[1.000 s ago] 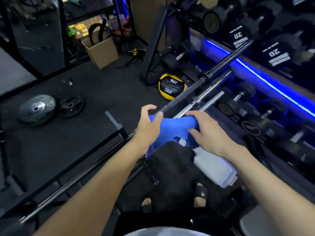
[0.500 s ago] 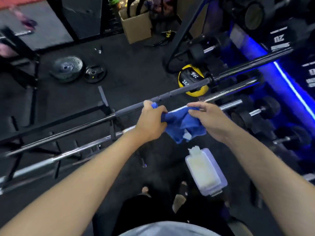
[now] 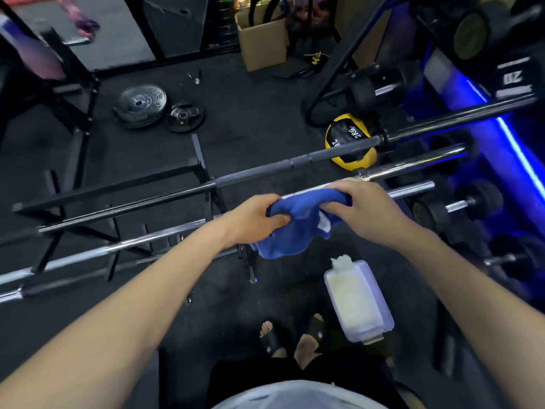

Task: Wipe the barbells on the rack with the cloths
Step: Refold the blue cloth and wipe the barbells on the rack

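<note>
Off to the left of both hands the rack [image 3: 194, 169] carries its bars out long and level: a dark barbell [image 3: 265, 172] lies beyond the hands and a chrome barbell [image 3: 132, 243] runs right under them, its long axis going from lower left up to the right. The left hand [image 3: 253, 222] has its fingers curled tight into the blue cloth [image 3: 295, 231], bunching the near end. The cloth drapes over the chrome barbell between the two hands and hangs down toward the person. The right hand [image 3: 362, 208] grips the cloth's other end, knuckles up, pressing it on the bar. Both hands sit on the bar, so I judge a wipe would slide along that axis; leftward there is a long bare run of chrome, while to the right the sleeve end and the dumbbells [image 3: 460, 205] crowd in sooner. Below the right hand a clear tub [image 3: 358, 302] rests on the floor.
</note>
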